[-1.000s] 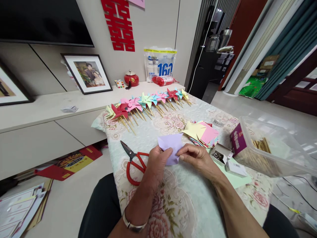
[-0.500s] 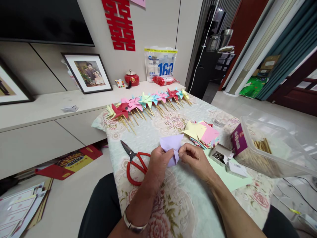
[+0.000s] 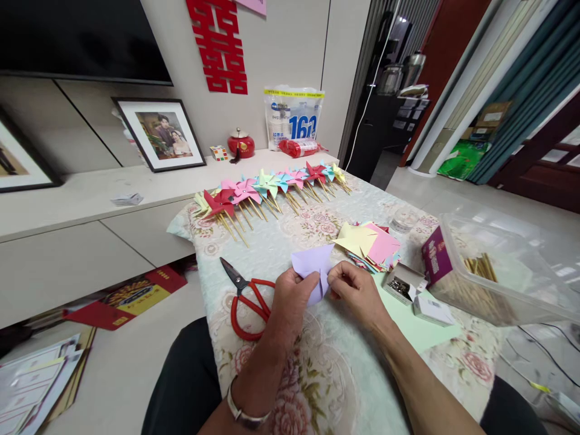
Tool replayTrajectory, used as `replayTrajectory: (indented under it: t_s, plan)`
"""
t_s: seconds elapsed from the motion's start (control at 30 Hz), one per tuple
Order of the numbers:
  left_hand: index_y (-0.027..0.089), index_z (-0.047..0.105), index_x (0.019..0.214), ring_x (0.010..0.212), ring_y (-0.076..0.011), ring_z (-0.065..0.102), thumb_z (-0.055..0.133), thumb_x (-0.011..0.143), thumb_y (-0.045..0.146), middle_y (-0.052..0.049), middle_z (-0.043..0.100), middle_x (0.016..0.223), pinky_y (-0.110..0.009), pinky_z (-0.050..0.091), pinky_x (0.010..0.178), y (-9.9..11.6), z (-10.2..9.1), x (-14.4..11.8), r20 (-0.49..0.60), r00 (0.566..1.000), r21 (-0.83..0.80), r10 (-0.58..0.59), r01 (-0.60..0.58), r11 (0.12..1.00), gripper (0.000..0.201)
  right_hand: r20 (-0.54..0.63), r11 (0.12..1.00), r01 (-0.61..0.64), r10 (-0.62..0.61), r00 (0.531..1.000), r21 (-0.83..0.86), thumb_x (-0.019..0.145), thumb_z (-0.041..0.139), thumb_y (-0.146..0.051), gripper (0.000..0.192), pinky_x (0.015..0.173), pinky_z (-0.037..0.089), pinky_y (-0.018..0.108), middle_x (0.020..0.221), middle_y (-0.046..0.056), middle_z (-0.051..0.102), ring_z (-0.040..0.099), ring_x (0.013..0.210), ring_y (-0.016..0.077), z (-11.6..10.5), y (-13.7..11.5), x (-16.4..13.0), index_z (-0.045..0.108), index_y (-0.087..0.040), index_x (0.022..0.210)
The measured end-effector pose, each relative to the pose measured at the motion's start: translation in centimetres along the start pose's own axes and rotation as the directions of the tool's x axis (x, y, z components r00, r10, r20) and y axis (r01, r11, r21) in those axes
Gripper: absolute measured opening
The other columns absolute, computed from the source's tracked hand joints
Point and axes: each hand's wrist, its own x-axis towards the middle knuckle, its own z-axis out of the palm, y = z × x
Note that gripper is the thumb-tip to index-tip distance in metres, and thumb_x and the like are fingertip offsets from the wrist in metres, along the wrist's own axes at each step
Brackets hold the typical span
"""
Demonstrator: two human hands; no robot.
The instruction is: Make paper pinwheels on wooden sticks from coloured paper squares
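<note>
A sheet of purple paper (image 3: 312,260) with cuts in it is held above the table in front of me. My left hand (image 3: 292,296) pinches it from the left, the thumb pressed on its middle. At the right edge of the paper, my right hand (image 3: 356,287) is closed, with thumb and forefinger pinching a flap of it; the fingertips are partly hidden. Red-handled scissors (image 3: 249,299) lie beside my left hand, blades spread a little or closed, I cannot tell. A stack of coloured cut paper squares (image 3: 362,241) rests beyond my right hand.
Several finished paper pinwheels (image 3: 267,184) on sticks lie in a row along the far side. To the right are an open small box of metal pins (image 3: 401,287), a white box (image 3: 432,310), light green paper (image 3: 421,335) and a clear bin of sticks (image 3: 480,290).
The purple paper has turned slightly, and its right flap has shifted with my right fingers. My left hand keeps its hold; the things on the table have stayed put.
</note>
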Motion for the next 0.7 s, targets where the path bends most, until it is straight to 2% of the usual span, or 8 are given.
replayTrajectory:
  t_s: [0.33,0.7]
  plan:
    - [0.011,0.071,0.078,0.055,-0.0121,0.056,0.074,0.062,0.027,0.000,0.068,0.062,-0.022,0.042,0.053,0.56,0.19,-0.29,0.005,1.000,0.062,0.014,-0.014,0.998,0.022,-0.030,0.985,0.060,-0.066,0.997,-0.162,0.073,0.051,-0.025,0.009,0.056,0.036,0.027,0.059,-0.003,0.054,0.049,0.056,0.0143,0.12,-0.07,0.00,0.053,-0.021,0.066]
    - [0.012,0.070,0.078,0.055,-0.0132,0.054,0.072,0.062,0.029,0.002,0.063,0.060,-0.024,0.042,0.054,-0.25,-0.15,0.15,-0.004,0.999,0.110,0.044,-0.043,0.993,0.024,-0.020,0.994,0.033,-0.035,0.999,-0.100,0.073,0.053,-0.026,0.009,0.056,0.037,0.027,0.059,-0.003,0.054,0.049,0.056,0.0144,0.19,0.00,0.03,0.054,-0.021,0.066]
